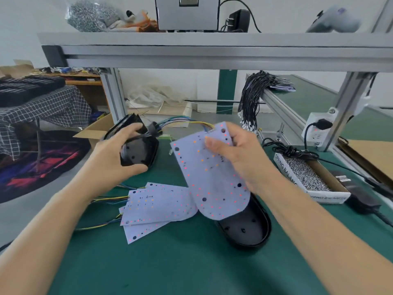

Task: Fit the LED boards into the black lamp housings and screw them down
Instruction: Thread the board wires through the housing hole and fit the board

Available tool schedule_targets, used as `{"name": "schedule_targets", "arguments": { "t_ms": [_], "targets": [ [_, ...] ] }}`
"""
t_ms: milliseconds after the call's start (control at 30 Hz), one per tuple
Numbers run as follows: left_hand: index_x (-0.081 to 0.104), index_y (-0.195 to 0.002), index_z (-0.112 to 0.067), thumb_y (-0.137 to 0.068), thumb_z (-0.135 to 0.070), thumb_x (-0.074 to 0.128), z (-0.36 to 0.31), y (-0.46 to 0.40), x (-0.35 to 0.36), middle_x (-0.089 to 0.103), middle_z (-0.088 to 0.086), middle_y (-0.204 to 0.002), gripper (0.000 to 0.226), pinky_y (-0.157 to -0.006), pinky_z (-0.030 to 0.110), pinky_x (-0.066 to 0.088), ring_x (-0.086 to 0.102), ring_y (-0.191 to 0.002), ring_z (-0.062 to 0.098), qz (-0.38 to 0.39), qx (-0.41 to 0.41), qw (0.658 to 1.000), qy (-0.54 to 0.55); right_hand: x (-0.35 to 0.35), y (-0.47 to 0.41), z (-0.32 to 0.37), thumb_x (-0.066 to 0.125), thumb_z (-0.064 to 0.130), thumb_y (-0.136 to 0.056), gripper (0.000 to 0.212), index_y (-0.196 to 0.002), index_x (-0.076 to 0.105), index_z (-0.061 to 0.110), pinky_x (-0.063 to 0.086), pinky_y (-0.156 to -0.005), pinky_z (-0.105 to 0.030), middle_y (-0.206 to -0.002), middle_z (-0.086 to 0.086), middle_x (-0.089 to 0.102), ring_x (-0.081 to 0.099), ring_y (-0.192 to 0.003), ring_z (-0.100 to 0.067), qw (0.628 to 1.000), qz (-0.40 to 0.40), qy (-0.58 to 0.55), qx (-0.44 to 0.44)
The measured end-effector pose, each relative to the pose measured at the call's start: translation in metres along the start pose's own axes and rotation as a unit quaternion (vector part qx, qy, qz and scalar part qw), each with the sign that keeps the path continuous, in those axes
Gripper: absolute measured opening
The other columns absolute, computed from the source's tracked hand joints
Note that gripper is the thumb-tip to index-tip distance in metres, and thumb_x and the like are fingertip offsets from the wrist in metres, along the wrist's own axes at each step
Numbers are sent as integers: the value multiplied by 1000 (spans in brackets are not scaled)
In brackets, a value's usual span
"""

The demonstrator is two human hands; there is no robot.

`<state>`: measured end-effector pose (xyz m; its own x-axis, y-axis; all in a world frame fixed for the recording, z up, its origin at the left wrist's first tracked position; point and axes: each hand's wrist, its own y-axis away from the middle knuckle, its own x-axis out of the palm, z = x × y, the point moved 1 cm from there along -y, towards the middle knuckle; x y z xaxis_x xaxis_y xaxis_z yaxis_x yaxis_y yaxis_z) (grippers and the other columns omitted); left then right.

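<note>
My left hand [119, 154] grips a black lamp housing [139, 151] tilted above the green mat, with more housings stacked behind it. Coloured wires [182, 122] run from the housing to a white LED board [204, 169] that my right hand [238, 158] pinches near its top edge. The board hangs tilted, its lower end over an empty black housing [248, 226] lying on the mat. Several more LED boards [157, 207] with wire tails lie in a loose pile at the mat's centre.
A cardboard box of small screws [306, 175] sits at the right, a black cable and plug beside it. A bundle of black leads [253, 99] hangs off the aluminium rail. The shelf frame [212, 52] crosses overhead. The mat's left edge [70, 235] drops off.
</note>
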<state>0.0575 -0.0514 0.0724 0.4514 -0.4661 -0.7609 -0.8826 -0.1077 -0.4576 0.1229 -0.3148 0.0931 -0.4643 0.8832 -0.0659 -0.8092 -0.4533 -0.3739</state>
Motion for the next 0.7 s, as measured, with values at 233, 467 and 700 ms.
{"name": "schedule_targets", "arguments": {
  "t_ms": [233, 467, 700],
  "targets": [
    [65, -99, -13, -93, -15, 47, 61, -19, 3, 67, 23, -94, 19, -79, 49, 49, 59, -87, 42, -165, -287, 942, -52, -64, 25, -46, 63, 6, -86, 17, -102, 58, 10, 54, -60, -30, -83, -6, 69, 65, -66, -19, 979, -131, -111, 107],
    [62, -100, -16, -82, -8, 48, -77, -64, 32, 66, 18, -69, 24, -60, 37, 34, 62, -62, 41, -305, 55, 942, -125, -52, 35, -88, 62, 23, -92, 18, -108, 53, 23, 35, -48, -12, -75, 4, 50, 47, -58, -5, 952, -53, 239, 182],
    [64, -70, -3, -87, -13, 56, -129, -67, 73, 49, 7, -45, 21, -37, 23, 30, 45, -33, 29, -275, 252, 917, -142, -79, 23, -51, 54, 8, -95, 14, -102, 65, 4, 45, -60, -24, -78, -7, 65, 57, -65, -16, 975, -126, -28, 181]
  ]
}}
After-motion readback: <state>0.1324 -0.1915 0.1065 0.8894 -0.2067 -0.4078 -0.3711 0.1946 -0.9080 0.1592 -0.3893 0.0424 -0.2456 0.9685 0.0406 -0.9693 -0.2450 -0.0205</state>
